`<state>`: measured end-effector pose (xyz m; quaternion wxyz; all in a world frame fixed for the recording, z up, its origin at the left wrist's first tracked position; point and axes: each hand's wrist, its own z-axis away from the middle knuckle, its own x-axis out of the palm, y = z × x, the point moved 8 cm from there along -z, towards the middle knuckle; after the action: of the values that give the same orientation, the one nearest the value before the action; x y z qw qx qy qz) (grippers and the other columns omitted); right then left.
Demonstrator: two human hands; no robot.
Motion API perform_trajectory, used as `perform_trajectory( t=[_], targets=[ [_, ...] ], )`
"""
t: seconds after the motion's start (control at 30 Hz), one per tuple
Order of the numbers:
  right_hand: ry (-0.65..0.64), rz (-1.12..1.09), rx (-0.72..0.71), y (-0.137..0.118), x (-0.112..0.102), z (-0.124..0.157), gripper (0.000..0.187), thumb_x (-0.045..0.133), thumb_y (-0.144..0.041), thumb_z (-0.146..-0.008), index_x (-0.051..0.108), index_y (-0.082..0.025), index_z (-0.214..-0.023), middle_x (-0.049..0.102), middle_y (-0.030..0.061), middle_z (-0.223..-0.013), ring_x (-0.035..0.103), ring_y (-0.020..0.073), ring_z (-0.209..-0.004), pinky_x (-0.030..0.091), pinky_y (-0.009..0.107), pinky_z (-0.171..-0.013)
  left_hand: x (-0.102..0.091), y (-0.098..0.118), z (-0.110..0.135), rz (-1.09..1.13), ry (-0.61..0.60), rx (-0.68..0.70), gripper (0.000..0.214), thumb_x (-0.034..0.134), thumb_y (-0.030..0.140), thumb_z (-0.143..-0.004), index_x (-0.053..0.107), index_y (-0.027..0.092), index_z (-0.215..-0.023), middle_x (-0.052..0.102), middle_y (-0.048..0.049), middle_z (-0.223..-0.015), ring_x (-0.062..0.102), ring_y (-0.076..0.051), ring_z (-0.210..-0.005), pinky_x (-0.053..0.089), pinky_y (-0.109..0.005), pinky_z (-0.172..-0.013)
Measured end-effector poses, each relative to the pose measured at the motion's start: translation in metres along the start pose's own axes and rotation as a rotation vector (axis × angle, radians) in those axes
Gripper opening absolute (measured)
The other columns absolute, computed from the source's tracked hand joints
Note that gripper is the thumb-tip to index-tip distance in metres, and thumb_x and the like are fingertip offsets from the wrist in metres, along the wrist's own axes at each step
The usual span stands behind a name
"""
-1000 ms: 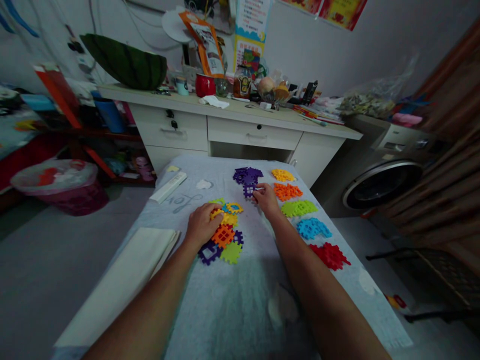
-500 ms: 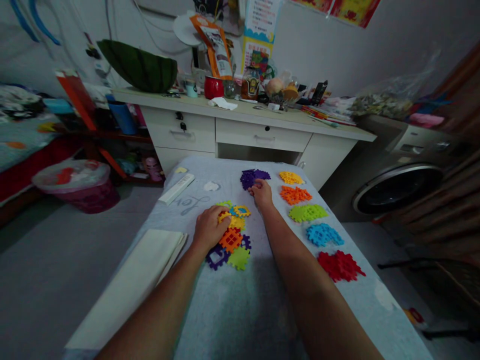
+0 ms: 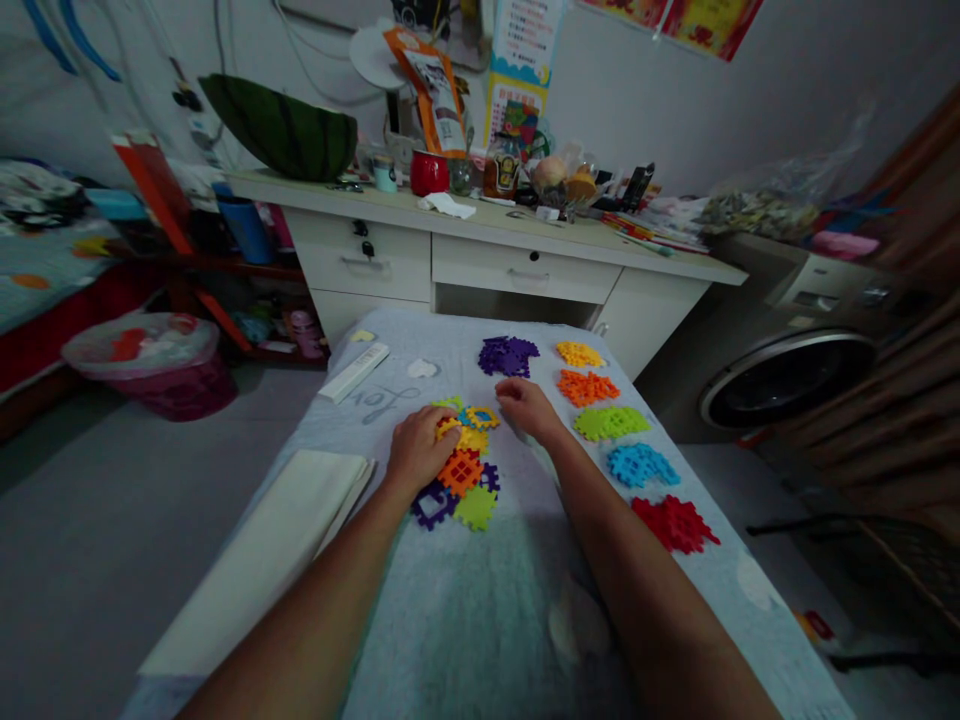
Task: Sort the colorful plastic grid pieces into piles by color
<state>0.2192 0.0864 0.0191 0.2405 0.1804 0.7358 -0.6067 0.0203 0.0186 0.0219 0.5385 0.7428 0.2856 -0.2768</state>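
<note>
Mixed pile of interlocking plastic tiles (image 3: 463,478) sits mid-table on the grey cloth (image 3: 465,620). Left hand (image 3: 418,452) lies on the pile's left edge, fingers bent over it; grip unclear. Right hand (image 3: 525,408) is just beside the pile's far end, loosely curled, empty. Purple stack (image 3: 508,355) lies near, beyond.

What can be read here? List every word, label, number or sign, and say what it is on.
No text can be quoted for sure.
Grey script on the cloth: upside down, letters unclear.
Wall posters: print too small and blurred.
Orange packet: print blurred.
Jar: label blurred.
Coloured tiles: no writing seen.
</note>
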Motion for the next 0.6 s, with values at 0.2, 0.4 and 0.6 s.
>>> perform_trajectory(
  t=[0.2, 0.4, 0.6],
  targets=[
    [-0.180, 0.287, -0.172, -0.025, 0.015, 0.031, 0.038, 0.062, -0.009, -0.075, 0.067, -0.016, -0.112, 0.067, 0.0086, -0.109, 0.060, 0.0169, -0.093, 0.046, 0.031, -0.088, -0.002, 0.003, 0.001, -0.008, -0.006, -0.002, 0.030, 0.051, 0.034, -0.083, 0.068, 0.022, -0.105, 0.069, -0.0056, -0.113, 0.061, -0.026, -0.106, 0.044, -0.042, -0.098],
    [-0.160, 0.323, -0.233, -0.034, 0.020, 0.039, 0.025, 0.062, -0.006, -0.075, 0.070, -0.017, -0.096, 0.069, 0.0063, -0.099, 0.059, 0.0179, -0.093, 0.043, 0.032, -0.091, -0.002, 0.002, 0.000, 0.009, 0.000, 0.002, 0.033, 0.054, 0.034, -0.082, 0.067, 0.024, -0.110, 0.069, -0.0044, -0.117, 0.061, -0.025, -0.110, 0.043, -0.041, -0.101],
    [-0.089, 0.234, -0.212, -0.028, 0.013, 0.042, 0.019, 0.065, -0.006, -0.075, 0.070, -0.017, -0.089, 0.066, 0.0051, -0.095, 0.057, 0.0169, -0.091, 0.043, 0.030, -0.086, 0.002, 0.007, 0.001, -0.014, -0.047, 0.048, 0.040, 0.052, 0.037, -0.084, 0.065, 0.026, -0.121, 0.064, -0.0045, -0.125, 0.059, -0.025, -0.115, 0.043, -0.042, -0.102]
  ],
)
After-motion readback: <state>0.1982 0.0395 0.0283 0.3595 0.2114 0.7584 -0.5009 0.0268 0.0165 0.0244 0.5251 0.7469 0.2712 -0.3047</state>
